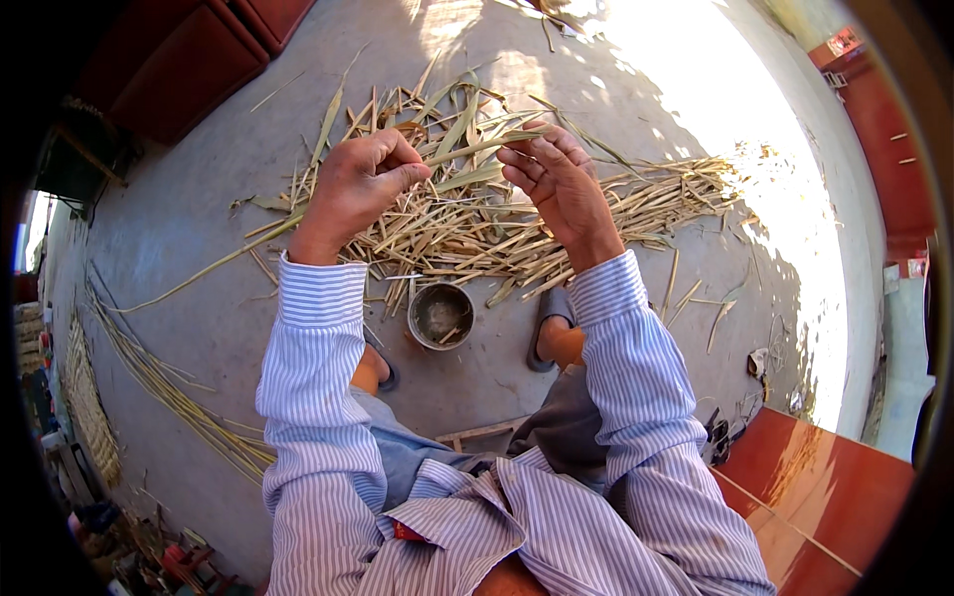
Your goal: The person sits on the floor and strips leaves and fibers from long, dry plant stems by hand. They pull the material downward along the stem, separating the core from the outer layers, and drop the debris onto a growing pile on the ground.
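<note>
A long, thin reed stalk (472, 151) stretches between my two hands above the floor. My left hand (360, 189) is closed around it, thumb against the fingers, and its thin tail trails out to the lower left. Its leafy, pale green end is pinched between the thumb and fingers of my right hand (561, 184), whose other fingers are loosely curled. Beneath both hands spreads a heap of cut dry stalk pieces and leaves (437, 233). Close to my feet stands a round metal bowl (470, 320) with a few bits of straw in it.
Long stalks (174, 372) lie in a bundle on the grey concrete floor (224, 308) at left. A red-brown panel (805, 487) is at lower right, a dark red sofa-like piece (189, 79) at upper left. Clutter (169, 551) fills the lower left; bright sunlight crosses the right.
</note>
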Action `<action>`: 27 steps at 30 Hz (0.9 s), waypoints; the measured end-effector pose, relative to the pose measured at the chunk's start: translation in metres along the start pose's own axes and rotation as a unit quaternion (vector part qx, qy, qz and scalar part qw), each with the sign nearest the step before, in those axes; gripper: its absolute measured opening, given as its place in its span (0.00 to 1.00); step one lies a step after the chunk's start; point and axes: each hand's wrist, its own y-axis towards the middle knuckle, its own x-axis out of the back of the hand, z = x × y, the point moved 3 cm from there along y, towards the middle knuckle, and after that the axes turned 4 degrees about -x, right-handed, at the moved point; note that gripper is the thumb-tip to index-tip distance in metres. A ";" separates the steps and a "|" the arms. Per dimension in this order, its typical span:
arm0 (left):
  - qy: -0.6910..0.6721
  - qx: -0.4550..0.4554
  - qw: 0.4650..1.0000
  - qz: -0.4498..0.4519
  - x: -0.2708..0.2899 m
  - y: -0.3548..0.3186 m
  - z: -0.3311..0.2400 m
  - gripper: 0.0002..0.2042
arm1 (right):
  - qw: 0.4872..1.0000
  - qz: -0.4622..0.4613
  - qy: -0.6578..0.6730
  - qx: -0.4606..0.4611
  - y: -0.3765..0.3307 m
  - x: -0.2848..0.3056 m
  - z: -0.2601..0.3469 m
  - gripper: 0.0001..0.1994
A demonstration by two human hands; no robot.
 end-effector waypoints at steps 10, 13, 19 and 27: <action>0.054 -0.103 0.993 -0.025 -0.014 -0.001 -0.012 0.08 | 0.989 -0.033 -0.119 0.078 -0.006 -0.015 0.008 0.06; 0.189 -0.254 0.940 -0.131 -0.043 0.002 -0.020 0.09 | 0.990 -0.047 -0.117 0.069 -0.007 -0.018 0.003 0.05; 0.237 -0.344 0.880 -0.227 -0.052 -0.004 -0.027 0.09 | 0.996 -0.078 -0.040 0.009 -0.009 -0.017 -0.007 0.06; -0.123 -0.160 0.931 -0.305 -0.018 -0.012 -0.054 0.08 | 0.987 -0.153 -0.046 -0.017 0.001 0.007 -0.014 0.08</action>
